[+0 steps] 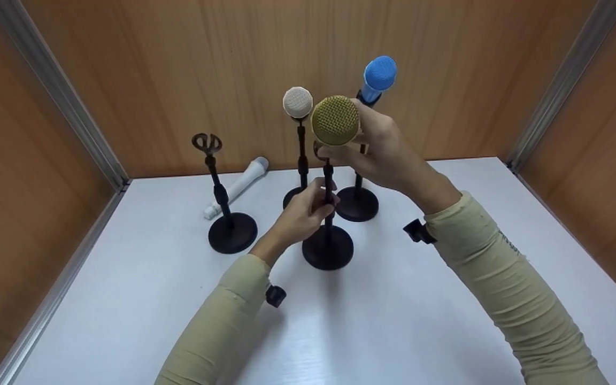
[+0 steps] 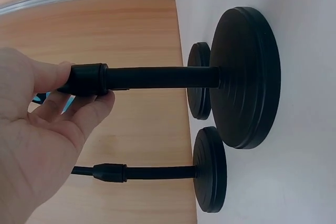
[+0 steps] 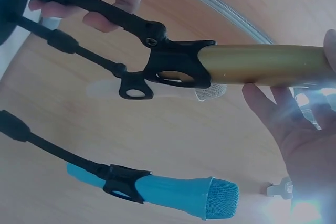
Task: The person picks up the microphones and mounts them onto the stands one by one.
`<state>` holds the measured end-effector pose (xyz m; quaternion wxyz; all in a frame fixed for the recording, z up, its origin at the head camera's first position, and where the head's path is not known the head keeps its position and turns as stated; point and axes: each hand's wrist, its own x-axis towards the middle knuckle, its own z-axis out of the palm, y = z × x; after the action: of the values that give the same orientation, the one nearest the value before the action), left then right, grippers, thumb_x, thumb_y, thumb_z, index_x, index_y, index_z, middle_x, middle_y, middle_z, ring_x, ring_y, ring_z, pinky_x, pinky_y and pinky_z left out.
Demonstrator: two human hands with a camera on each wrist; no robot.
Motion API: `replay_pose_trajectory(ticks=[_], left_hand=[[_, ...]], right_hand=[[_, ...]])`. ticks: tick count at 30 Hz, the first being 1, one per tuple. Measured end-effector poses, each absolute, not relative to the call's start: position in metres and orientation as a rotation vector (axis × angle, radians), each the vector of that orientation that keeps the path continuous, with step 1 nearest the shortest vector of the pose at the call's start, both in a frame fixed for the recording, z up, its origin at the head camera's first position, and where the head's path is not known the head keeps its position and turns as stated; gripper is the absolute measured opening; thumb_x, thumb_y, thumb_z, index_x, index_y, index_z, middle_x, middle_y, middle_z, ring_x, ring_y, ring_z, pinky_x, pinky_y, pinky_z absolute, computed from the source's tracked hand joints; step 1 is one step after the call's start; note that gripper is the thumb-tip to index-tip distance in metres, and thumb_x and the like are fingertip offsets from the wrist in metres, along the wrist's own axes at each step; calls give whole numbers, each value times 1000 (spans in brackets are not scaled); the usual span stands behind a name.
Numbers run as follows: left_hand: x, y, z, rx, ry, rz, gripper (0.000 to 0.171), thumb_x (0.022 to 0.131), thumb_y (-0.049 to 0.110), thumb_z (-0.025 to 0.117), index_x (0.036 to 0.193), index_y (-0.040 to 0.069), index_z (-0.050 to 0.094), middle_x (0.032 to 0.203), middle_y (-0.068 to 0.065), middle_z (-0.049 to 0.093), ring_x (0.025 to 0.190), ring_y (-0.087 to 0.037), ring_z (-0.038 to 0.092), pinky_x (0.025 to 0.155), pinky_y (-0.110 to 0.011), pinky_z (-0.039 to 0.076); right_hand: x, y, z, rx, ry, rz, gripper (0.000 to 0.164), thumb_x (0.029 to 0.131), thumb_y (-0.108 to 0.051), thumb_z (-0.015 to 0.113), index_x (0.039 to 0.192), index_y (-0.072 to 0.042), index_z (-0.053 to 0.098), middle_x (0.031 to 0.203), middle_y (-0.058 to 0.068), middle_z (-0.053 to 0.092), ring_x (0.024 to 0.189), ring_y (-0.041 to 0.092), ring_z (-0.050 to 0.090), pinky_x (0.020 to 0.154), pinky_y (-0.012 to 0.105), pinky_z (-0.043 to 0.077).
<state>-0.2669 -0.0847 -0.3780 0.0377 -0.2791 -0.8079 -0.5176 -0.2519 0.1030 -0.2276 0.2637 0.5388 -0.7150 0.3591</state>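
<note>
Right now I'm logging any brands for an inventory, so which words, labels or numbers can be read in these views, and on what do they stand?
No text can be read in full.
Right sleeve: a small dark print near the forearm, too blurred to read.
Gold microphone, blue microphone, white microphone on the table and the black stands: no label, brand or number shows in any view.

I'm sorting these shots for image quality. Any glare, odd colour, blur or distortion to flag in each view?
Head view: evenly lit, sharp, soft shadows under the arms on the white table, walls bowed by the wide lens. Left wrist view: clear, though the left hand looms large and soft. Right wrist view: bluish cast, strong flare washing out the right hand by the gold microphone.
</note>
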Motion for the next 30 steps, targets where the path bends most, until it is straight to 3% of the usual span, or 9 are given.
replay_pose_trajectory(ticks=[8,19,30], left_hand=[[-268,-90,-378,-846,-2482,-1554,29,102,2,57,128,13,50,110,-3,70,101,-19,67,92,-38,53],[-268,-91,-385,-849,-2479,-1548,28,102,2,57,128,12,51,109,-3,70,101,-15,66,94,-36,52],[-270,-86,-384,-885,-2483,-1525,29,103,4,57,129,12,50,108,-2,69,99,-14,66,91,-35,53]], right_hand=[[-266,97,-235,1465,-1903,977,47,94,-10,74,132,6,52,123,16,64,121,24,61,105,39,48],[-292,95,-266,1461,-1943,1028,45,94,-4,72,133,6,52,126,17,63,124,27,60,106,39,47],[-307,99,-287,1326,-2092,1051,46,96,-18,71,134,1,53,127,13,65,124,23,61,106,37,47]])
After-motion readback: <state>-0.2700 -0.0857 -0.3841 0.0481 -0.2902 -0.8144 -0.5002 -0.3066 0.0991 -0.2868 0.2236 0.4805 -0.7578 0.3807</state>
